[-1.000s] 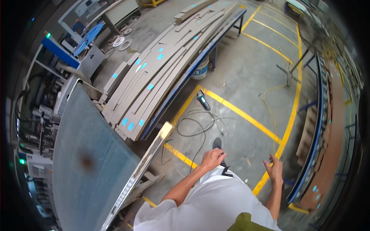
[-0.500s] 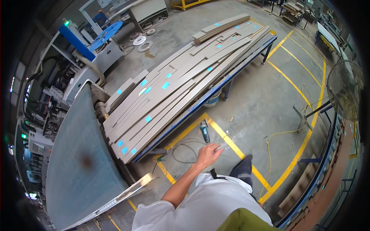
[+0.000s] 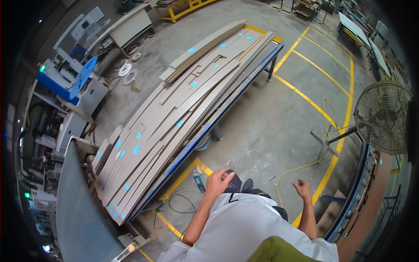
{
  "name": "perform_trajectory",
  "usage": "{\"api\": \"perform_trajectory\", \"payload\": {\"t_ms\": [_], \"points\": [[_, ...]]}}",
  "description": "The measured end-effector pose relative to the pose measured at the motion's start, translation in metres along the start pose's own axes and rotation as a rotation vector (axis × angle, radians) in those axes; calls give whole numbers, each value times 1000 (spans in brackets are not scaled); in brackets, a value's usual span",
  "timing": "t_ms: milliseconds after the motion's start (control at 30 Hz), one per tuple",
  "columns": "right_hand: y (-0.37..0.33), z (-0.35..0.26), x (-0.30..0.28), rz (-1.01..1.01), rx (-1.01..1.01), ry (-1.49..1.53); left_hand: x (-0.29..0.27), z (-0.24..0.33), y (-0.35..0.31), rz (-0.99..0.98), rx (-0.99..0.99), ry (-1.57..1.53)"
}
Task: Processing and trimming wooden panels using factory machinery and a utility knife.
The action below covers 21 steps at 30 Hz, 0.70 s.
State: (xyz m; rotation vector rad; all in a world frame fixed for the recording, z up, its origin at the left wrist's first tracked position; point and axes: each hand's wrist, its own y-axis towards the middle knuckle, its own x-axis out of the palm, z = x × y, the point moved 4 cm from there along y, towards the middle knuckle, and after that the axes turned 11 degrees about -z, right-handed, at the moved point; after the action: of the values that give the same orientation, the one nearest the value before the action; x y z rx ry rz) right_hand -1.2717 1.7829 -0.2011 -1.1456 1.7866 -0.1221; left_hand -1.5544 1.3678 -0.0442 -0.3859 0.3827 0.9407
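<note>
My left hand (image 3: 218,181) hangs in front of my waist with loosely bent fingers, its thumb apart from them and nothing in it. Out to my right side, my right hand (image 3: 302,189) is empty too, fingers loosely bent and apart. Just left of my left hand in the picture, a teal and black angle grinder (image 3: 199,181) lies on the concrete floor, partly blocked from sight. The long bench (image 3: 183,156) with a blue edge stands to my left. Many grey-brown boards (image 3: 161,118) with small blue labels cover it. Neither hand touches the boards.
A pedestal fan (image 3: 382,114) stands at the right, with a yellow cord (image 3: 291,169) across the floor. Beyond my right arm runs a roller conveyor (image 3: 352,205). A machine (image 3: 83,89) with a blue disc is at far left. A cable (image 3: 180,196) lies near the bench.
My right hand has come into view. The scene has shifted left and down around me, leaving the bench and grinder farther left. My left hand now appears closer to my waist.
</note>
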Motion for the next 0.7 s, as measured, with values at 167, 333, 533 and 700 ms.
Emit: {"api": "perform_trajectory", "payload": {"t_ms": [167, 333, 533, 700], "points": [[111, -134, -36, -147, -66, -150, 2, -18, 88, -53, -195, 88], [225, -249, -35, -337, -227, -211, -4, -55, 201, -59, -267, 45], [345, -344, -50, -447, -214, -356, -57, -70, 352, 126, -264, -43], [430, -392, -75, -413, -177, -226, -117, -52, 453, 200, -284, -5]]}}
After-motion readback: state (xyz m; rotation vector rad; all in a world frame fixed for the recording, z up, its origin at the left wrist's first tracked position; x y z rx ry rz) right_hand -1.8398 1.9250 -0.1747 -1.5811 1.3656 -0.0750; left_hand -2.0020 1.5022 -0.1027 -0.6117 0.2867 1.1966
